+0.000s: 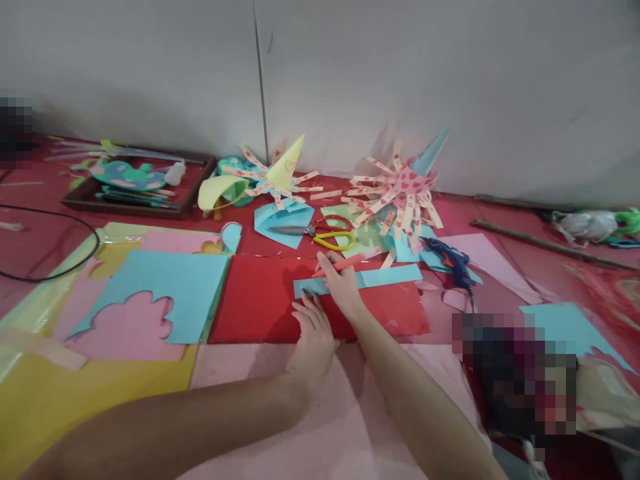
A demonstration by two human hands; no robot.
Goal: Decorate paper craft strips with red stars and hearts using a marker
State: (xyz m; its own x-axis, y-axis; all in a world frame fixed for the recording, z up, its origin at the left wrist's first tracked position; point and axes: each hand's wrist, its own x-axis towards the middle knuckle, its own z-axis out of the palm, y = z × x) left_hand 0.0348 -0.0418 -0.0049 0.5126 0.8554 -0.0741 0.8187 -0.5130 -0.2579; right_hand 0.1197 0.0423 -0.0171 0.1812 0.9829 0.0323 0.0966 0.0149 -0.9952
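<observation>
A light blue paper strip [387, 275] lies aslant on a red board [260, 300] in front of me. My right hand [340, 280] is closed around a pink pen [350, 261], its tip low over the strip's left part. Below it, my left hand [315, 323] rests with fingers stretched out, the fingertips pressing near the strip's lower left edge. Just beyond the board lie scissors [335, 233] with one red and one yellow handle loop.
Paper figures with cone hats, one yellow [286, 167] and one pink [414, 185], stand by the wall. A dark glue gun [450, 260] lies right. Blue cut paper [195, 280] and a brown tray [187, 207] are left. A stick [550, 243] lies far right.
</observation>
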